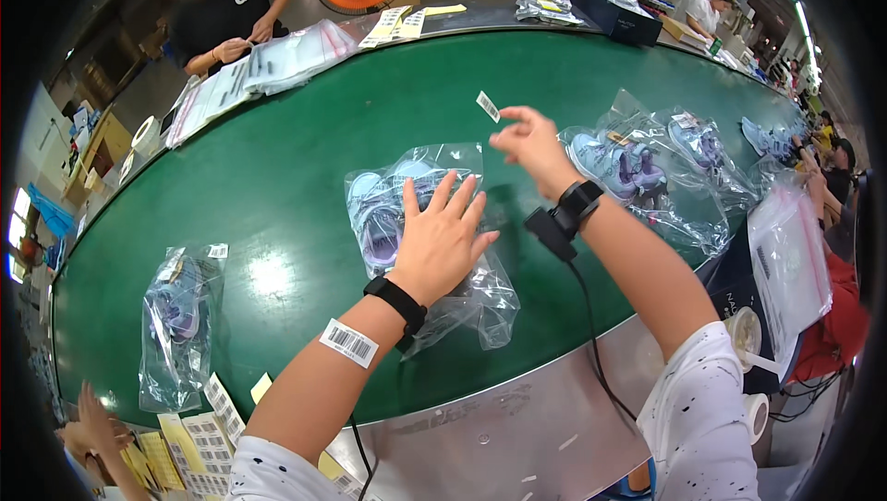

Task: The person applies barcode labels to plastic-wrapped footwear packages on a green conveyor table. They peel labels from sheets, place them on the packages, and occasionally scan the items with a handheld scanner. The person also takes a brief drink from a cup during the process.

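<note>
My left hand (442, 247) lies flat with fingers spread on a clear plastic bag (490, 302) holding a pair of light blue shoes (379, 224) with purple linings. The hand covers part of the shoes. Up and to the right, my right hand (536, 145) pinches a small white barcode sticker (488, 107) at its fingertips, above the green surface. Another barcode sticker (348, 343) is stuck on my left forearm. Right of my right hand lie more bagged blue shoes (614, 164). At the left sits one more bagged pair (176, 307), a barcode sticker on its bag's corner.
Everything rests on a curved green belt (286, 159). Sticker sheets (199, 446) lie at the lower left, beside another person's hands (92, 427). Plastic bags (296, 58) are stacked at the far edge by a person in black. More bags (785, 252) sit at right. A cable hangs from my right wrist.
</note>
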{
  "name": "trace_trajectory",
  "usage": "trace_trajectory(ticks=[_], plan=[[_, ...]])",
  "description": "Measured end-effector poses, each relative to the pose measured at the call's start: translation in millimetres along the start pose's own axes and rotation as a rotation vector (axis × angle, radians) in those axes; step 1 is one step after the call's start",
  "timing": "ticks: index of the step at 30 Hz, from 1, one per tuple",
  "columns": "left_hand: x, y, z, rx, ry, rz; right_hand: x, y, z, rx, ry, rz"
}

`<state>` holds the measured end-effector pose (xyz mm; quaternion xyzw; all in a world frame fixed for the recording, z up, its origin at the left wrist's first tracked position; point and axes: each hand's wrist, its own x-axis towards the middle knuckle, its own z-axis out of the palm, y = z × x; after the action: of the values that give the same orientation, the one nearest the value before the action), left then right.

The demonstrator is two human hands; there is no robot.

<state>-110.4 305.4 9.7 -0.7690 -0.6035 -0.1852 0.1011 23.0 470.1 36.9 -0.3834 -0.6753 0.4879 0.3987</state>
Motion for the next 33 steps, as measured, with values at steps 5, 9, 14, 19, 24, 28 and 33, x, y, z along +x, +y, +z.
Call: trace_trajectory(ticks=[5,9,14,19,24,28,33], plan=[[-4,-5,-3,0.016,0.034,-0.020,5,-29,4,0.072,-0.169,-0.067],[-4,1,-9,0.009,0.030,-0.042,6,-18,19,-0.078,-0.254,0.020],[-9,1,-11,-0.006,0.052,-0.060,11,-8,34,-0.259,-0.127,-0.007],[-16,-3,-11,0.018,0.033,-0.060,5,0,46,-0.191,-0.093,0.049],[-11,-2,-11,-0.003,0.011,-0.070,4,21,55,-0.315,0.024,-0.191],[-12,-8,-12,0.154,-0.048,-0.044,11,21,44,-0.188,0.053,-0.147],[-33,-53,-31,0.248,-0.125,-0.095,42,14,-67,-0.851,0.139,-0.324]])
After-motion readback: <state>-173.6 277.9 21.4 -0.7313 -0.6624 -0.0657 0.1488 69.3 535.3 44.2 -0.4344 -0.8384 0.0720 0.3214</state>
